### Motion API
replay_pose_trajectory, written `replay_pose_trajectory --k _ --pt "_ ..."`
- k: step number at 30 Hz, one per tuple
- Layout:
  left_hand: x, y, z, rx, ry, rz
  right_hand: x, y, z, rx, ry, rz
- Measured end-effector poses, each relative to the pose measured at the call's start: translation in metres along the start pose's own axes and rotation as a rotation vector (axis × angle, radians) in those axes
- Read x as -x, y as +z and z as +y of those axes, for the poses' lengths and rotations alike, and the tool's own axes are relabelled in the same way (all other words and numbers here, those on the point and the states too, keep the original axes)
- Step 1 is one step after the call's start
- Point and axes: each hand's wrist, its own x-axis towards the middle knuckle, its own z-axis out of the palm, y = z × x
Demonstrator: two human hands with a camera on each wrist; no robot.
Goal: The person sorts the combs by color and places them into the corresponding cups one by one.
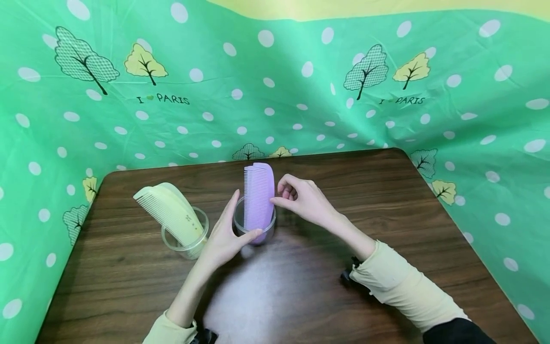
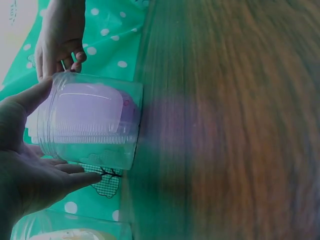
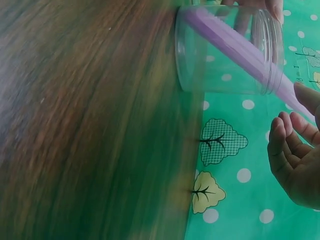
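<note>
A purple comb [image 1: 259, 196] stands in a clear plastic jar [image 1: 268, 234], its upper part rising well above the rim. In the right wrist view the comb [image 3: 230, 47] leans across the jar's inside. My left hand [image 1: 225, 236] spreads around the near left of the jar, its thumb at the front rim and its straight fingers along the left side. On the other side my right hand [image 1: 307, 200] has its thumb tip right at the comb's smooth back edge; its loosely bent fingers [image 3: 295, 142] stand apart from the thumb.
Left of my left hand, a second clear jar [image 1: 172, 243] holds pale yellow-green combs [image 1: 172, 210] tilted to the left. Both jars stand on a dark wooden table [image 1: 322, 296]. A green dotted cloth [image 1: 275, 124] hangs behind the table's far edge.
</note>
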Motion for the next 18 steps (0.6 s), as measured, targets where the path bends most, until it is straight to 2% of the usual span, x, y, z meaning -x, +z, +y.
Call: replay_pose_trajectory --k 5,10,13,18 --pt "-0.003 -0.005 0.005 -0.072 0.105 0.031 0.001 -0.002 0.005 0.008 -0.027 -0.015" --pt "-0.003 -0.012 0.010 -0.111 0.130 0.038 0.004 -0.004 0.012 0.032 -0.065 -0.024" --pt "-0.001 -0.019 0.012 -0.154 0.172 0.023 0.006 -0.007 0.015 0.077 -0.078 -0.037" --pt "0.003 -0.036 0.019 -0.236 0.279 -0.026 0.010 -0.016 0.016 0.162 -0.100 -0.074"
